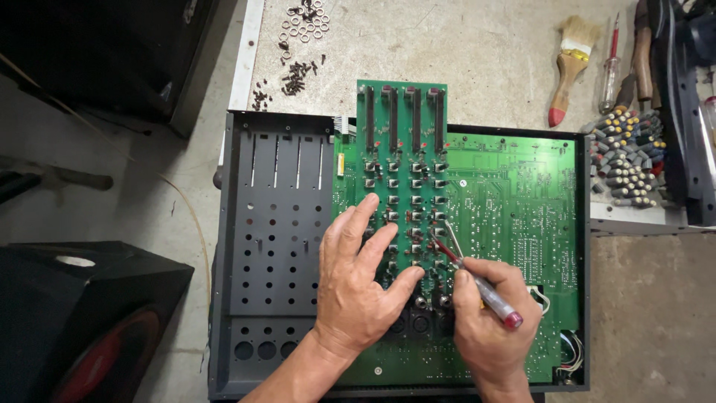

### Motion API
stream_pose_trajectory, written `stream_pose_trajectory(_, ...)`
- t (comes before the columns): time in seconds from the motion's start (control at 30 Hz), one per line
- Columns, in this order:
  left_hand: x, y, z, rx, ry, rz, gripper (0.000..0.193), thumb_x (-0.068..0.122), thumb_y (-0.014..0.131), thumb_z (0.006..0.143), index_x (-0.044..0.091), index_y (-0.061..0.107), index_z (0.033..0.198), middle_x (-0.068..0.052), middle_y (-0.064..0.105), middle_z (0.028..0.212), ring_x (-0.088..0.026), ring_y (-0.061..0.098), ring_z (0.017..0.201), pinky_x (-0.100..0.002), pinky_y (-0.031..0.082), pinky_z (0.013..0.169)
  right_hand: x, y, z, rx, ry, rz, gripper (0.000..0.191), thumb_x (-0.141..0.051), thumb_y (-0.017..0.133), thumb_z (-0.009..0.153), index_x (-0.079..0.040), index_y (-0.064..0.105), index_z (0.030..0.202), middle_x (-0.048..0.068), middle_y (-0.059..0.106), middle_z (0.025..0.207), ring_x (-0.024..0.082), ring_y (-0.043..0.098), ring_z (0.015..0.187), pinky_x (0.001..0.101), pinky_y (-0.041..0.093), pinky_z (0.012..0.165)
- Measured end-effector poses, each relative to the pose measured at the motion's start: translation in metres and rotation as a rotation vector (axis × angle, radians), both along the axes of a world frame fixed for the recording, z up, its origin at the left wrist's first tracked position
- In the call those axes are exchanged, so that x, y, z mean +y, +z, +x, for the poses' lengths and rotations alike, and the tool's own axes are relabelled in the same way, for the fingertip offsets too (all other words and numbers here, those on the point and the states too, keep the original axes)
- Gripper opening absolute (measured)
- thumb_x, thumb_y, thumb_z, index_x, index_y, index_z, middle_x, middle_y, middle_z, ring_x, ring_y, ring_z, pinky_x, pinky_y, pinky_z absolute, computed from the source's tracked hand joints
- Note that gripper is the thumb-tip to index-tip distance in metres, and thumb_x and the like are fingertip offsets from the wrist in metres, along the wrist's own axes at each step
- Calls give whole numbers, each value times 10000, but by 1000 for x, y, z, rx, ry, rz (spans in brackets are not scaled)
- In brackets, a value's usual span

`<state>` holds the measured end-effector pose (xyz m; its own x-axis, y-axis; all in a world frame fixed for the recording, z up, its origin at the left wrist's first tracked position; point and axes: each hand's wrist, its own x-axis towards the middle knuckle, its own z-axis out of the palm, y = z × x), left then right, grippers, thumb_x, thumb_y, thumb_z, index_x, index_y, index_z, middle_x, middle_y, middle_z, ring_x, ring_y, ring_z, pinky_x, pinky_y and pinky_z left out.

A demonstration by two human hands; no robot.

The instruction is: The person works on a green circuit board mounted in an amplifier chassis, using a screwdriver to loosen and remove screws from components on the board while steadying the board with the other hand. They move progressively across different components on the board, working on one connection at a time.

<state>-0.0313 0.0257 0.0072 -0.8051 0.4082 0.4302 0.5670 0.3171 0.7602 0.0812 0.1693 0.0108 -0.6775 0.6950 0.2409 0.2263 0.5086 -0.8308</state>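
A narrow green circuit board with rows of small knobs and four long slots lies on top of a larger green board inside a black metal chassis. My left hand rests spread on the narrow board's lower part, fingertips touching the knobs. My right hand grips a small screwdriver with a clear red-tipped handle. Its metal tip touches the narrow board near its right edge.
Loose screws and washers lie on the bench behind the chassis. A paintbrush, another screwdriver and a heap of coloured knobs sit at the right. A black speaker stands lower left.
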Motion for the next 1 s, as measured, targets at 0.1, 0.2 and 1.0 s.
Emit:
stream_pose_trajectory(0.1,0,-1,0,-1,-4,0,585,263,888,725,9,648,1195,-168,439,1558,-409,460,1376,-517,385,1144,3,4,3,70,-16,-89,157,-44,700,950,3,675,1098,39,699,901,48,601,720,196,478,624)
stream_pose_trajectory(0.2,1,-1,0,-9,0,-6,577,257,887,722,7,657,1188,-166,440,1557,-406,460,1375,-514,386,1144,6,13,9,110,-67,-109,158,-38,678,970,4,664,1121,39,686,923,57,617,753,204,497,655)
stream_pose_trajectory(1.0,1,-1,1,-23,-9,-2,585,250,892,718,11,654,1196,-158,432,1564,-402,455,1386,-514,388,1149,25,0,-10,178,-30,-382,104,-44,633,1019,22,591,1088,77,664,834,61,546,607,220,431,508)
